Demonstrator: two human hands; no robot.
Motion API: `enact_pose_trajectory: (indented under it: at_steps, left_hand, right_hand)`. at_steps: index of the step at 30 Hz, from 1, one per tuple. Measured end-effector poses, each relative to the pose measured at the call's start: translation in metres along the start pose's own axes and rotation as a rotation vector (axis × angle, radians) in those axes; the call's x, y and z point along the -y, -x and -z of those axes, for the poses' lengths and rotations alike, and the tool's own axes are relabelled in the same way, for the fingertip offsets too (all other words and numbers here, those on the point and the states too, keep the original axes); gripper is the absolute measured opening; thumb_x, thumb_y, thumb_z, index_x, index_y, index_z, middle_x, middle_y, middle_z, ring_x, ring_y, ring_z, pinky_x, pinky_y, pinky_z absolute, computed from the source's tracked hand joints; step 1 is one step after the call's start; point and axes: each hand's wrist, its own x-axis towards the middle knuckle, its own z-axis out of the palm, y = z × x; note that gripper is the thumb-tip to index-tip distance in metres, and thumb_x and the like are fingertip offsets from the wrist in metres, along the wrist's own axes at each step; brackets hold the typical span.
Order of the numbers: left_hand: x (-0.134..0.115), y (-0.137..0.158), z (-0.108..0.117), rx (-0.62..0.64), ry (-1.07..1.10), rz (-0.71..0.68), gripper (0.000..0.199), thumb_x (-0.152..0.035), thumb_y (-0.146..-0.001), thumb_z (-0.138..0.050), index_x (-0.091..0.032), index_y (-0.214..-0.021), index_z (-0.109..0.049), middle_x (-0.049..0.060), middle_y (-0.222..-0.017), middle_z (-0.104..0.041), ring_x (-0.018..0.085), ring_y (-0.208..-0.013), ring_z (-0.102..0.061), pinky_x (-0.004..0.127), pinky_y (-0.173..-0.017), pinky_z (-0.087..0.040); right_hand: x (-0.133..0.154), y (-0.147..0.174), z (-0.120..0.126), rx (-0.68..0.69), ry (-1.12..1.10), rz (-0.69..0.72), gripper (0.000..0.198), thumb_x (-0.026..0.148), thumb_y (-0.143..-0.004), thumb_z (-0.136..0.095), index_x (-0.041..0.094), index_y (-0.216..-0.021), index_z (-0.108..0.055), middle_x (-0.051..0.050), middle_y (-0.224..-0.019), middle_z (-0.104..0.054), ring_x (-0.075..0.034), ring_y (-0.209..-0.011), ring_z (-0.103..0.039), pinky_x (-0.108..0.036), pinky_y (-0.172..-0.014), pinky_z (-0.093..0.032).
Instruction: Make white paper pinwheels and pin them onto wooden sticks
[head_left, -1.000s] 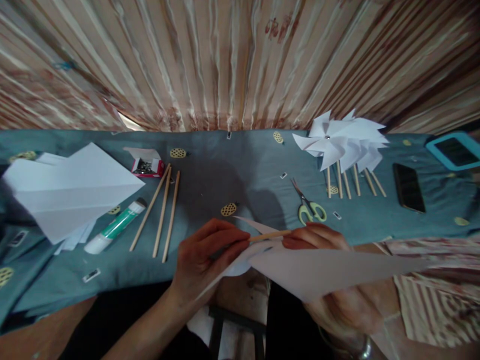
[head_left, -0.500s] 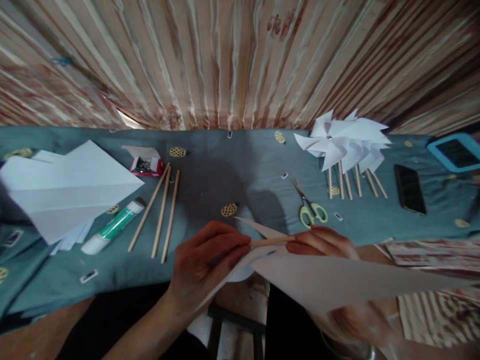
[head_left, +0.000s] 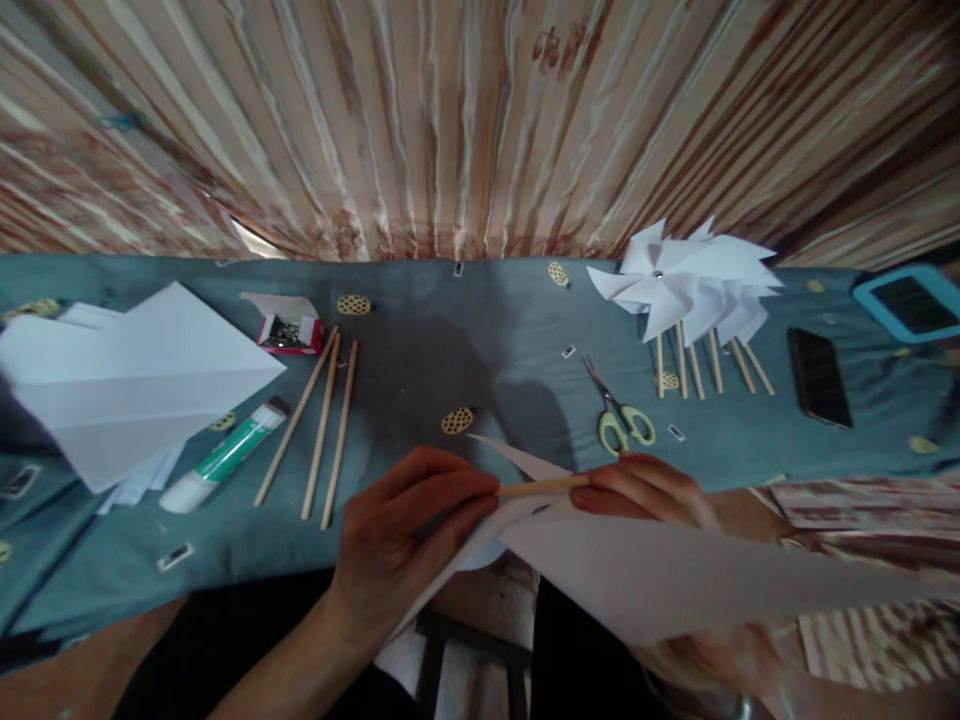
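Observation:
My left hand [head_left: 416,515] is closed with its fingertips pinching one end of a short visible stretch of wooden stick [head_left: 544,486]. My right hand [head_left: 645,487] grips the same stick from the other side. A white paper pinwheel [head_left: 660,575] hangs below and against the stick, one pointed blade rising behind it and a broad one spreading to the right over my right wrist. Its center is partly hidden, and I cannot make out a pin. Just beyond my right hand lie scissors [head_left: 626,425] with light green handles.
At left on the teal cloth [head_left: 450,350] are folded white paper sheets [head_left: 150,370], a glue stick [head_left: 225,455], an open box of pins [head_left: 291,332] and three wooden sticks [head_left: 322,430]. Finished pinwheels [head_left: 690,280], a phone [head_left: 820,378] and a blue-framed device [head_left: 911,303] lie at right. A curtain [head_left: 450,120] hangs behind.
Both hands keep their grip on the stick. The pinwheel's broad right blade has dipped slightly lower. Things on the cloth have stayed put.

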Motion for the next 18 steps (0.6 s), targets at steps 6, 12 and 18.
enact_pose_trajectory:
  at_steps: [6, 12, 18]
  left_hand:
    - [0.0012, 0.0029, -0.0009, 0.000, -0.005, 0.013, 0.006, -0.025, -0.086, -0.070, -0.027, -0.087, -0.076, -0.002, -0.080, -0.072, 0.009, -0.066, -0.068, 0.014, -0.061, -0.054]
    - [0.0016, 0.0027, -0.0007, 0.003, -0.001, 0.020, 0.006, -0.026, -0.086, -0.070, -0.028, -0.088, -0.076, -0.003, -0.080, -0.072, 0.010, -0.065, -0.068, 0.016, -0.060, -0.054]
    - [0.0014, 0.0039, 0.0011, 0.001, -0.016, 0.012, 0.007, -0.024, -0.086, -0.071, -0.027, -0.089, -0.076, -0.002, -0.081, -0.072, 0.010, -0.065, -0.068, 0.016, -0.059, -0.054]
  right_hand:
    - [-0.0003, 0.0017, 0.0004, -0.002, -0.003, 0.006, 0.022, 0.031, -0.096, -0.051, 0.026, -0.112, -0.064, -0.006, -0.098, -0.072, -0.024, -0.099, -0.065, -0.040, -0.095, -0.054]
    - [-0.0015, 0.0032, 0.0033, 0.039, -0.040, -0.005, 0.026, 0.031, -0.096, -0.051, 0.028, -0.119, -0.062, -0.007, -0.102, -0.072, -0.026, -0.105, -0.064, -0.043, -0.098, -0.052]
    - [-0.0003, 0.0024, -0.0050, -0.072, -0.173, -0.031, 0.026, 0.019, -0.091, -0.056, 0.026, -0.115, -0.066, -0.005, -0.101, -0.074, -0.024, -0.103, -0.067, -0.042, -0.094, -0.055]
